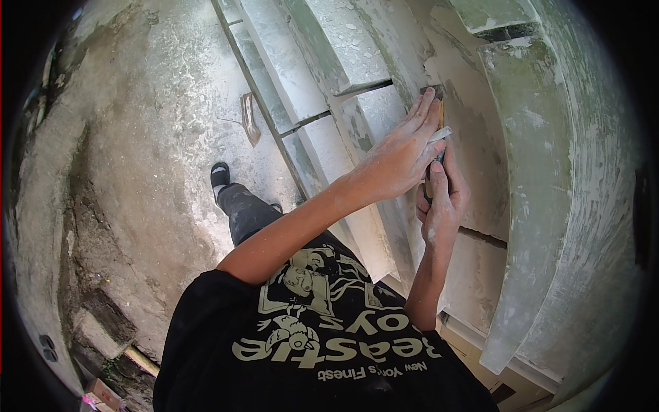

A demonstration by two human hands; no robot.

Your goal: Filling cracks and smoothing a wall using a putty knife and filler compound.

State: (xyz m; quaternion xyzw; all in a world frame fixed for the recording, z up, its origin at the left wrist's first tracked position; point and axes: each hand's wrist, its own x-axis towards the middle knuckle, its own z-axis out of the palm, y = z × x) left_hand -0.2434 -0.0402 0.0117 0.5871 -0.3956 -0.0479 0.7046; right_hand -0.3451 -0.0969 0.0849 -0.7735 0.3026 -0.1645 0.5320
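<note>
Both my hands are on a narrow tool (440, 108) with yellow and dark parts, held against a dusty pale panel surface (484, 178). My left hand (419, 141) has its fingers pressed together along the tool's upper part, partly hiding it. A thin white object (438, 135) lies at those fingers; I cannot make out what it is. Just below, my right hand (443, 192) is closed round the tool's lower part, thumb upward. Greenish-white plastered ribs and stepped panels (357, 44) surround my hands.
A stained concrete floor (130, 137) runs along the left, with a thin flat object (248, 118) near the panels and my sandalled foot (220, 177) on it. At the lower left are a wooden-handled tool (137, 357), a small brown box (103, 395) and a rough ledge (41, 240).
</note>
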